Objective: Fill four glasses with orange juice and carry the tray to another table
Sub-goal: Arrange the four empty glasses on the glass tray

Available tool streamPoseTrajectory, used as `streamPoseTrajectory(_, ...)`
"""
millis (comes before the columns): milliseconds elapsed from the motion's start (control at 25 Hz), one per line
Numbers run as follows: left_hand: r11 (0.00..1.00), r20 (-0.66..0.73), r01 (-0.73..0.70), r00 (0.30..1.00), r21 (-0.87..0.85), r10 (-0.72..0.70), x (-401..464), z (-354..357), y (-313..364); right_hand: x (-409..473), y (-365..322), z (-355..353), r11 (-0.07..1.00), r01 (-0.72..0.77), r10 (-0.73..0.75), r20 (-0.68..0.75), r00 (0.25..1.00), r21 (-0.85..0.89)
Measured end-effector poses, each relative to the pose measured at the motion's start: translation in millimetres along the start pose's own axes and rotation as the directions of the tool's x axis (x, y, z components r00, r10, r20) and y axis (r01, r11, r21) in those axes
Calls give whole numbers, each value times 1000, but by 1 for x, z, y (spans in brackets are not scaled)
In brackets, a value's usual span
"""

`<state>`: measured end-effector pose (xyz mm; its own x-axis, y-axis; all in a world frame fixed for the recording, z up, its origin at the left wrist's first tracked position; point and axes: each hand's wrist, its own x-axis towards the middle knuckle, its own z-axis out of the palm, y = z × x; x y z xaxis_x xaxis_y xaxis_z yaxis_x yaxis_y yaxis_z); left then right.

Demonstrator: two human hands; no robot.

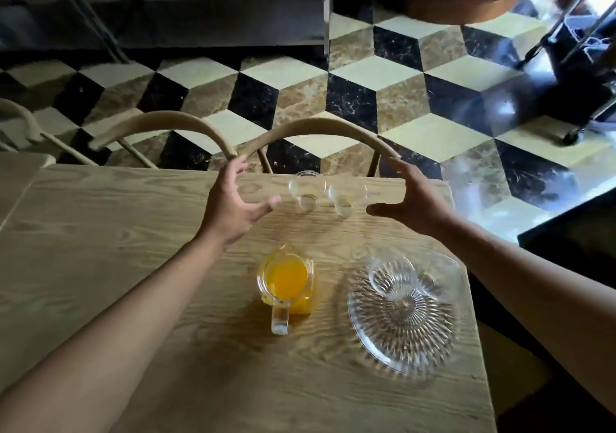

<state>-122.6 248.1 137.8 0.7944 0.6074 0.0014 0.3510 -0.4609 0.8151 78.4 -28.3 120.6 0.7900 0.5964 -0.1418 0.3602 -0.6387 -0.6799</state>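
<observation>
While the jug (286,282) holds orange juice, two glasses (306,192) stand empty.

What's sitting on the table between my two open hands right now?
In the head view, empty clear drinking glasses stand clustered between the left hand and right hand, untouched, near the far edge of the pale wooden table.

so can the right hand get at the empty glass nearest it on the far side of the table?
Probably yes. The right hand is open beside the right-hand glass, with only bare table between them. The next glass stands on the far side from that hand, so it does not block.
</observation>
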Motion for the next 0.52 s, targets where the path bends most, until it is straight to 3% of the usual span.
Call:
streamPoseTrajectory(160,994,162,90,984,-61,-79,34,42,-66,29,51,33,974,-114,82,167,983,194)
streamPoseTrajectory(520,960,241,171,964,-224,-116,50,114,-109,60,93,77,991,-45,20,199,980,122)
